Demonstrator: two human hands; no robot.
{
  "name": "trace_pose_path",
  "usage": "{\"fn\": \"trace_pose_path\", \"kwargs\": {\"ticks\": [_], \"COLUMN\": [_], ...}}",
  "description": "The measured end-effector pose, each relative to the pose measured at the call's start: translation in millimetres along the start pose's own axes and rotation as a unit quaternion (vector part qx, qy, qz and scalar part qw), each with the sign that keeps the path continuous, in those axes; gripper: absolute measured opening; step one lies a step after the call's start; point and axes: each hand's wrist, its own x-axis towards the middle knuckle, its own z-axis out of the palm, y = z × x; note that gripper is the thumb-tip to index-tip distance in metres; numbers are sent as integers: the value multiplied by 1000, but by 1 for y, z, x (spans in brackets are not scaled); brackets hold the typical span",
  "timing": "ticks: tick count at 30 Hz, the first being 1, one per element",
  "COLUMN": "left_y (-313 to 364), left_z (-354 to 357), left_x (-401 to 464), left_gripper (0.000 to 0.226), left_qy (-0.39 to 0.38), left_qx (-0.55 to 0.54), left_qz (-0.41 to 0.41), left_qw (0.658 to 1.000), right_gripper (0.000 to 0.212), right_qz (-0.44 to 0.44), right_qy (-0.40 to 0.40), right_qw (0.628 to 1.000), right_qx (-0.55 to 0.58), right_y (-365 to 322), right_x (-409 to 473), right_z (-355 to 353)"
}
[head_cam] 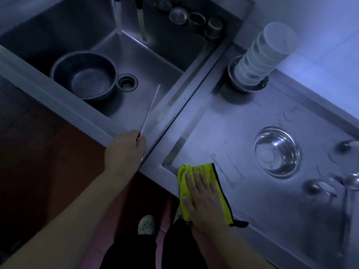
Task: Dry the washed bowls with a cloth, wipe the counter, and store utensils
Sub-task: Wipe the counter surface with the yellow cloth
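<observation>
My right hand (202, 199) presses flat, fingers straight, on the yellow black-edged cloth (204, 171) beneath it on the steel tabletop (252, 200); my left hand (124, 150) grips a thin metal knife (150, 110) pointing away over the sink (136, 105).

1. A stainless steel counter (223, 133) carries the things, with a recessed sink (155, 61) set into its left part.
2. A yellow cloth (196, 171) with dark edging lies flat on the counter's near edge.
3. A steel bowl (277, 152) stands upright on the counter, right of the cloth and well apart from it.
4. Farther back, near the sink's corner, a stack of pale bowls (264, 53) sits in a steel bowl on the counter.
5. Blurred steel ladle-like utensils (318, 186) lie at the right edge.
6. In the sink, a large steel basin (85, 74) rests just beside the drain (127, 83).
7. Small steel cups (196, 20) stand on the ledge at the back of the sink.
</observation>
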Motion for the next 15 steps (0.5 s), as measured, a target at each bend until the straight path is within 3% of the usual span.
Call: {"fn": "trace_pose_path", "kwargs": {"ticks": [4, 10, 15], "left_y": [17, 44, 72], "left_z": [19, 55, 83], "left_x": [0, 8, 18], "left_gripper": [27, 29, 33], "left_qy": [-9, -14, -13], "left_qx": [1, 21, -1], "left_qz": [17, 17, -2], "left_qw": [1000, 1000, 1000], "right_gripper": [59, 70, 71], "right_qz": [1, -8, -1], "right_qy": [-28, 55, 68], "right_qw": [1000, 996, 995], "right_qx": [-7, -72, -75], "right_y": [6, 38, 91], "right_x": [47, 113, 172], "right_z": [1, -13, -34]}}
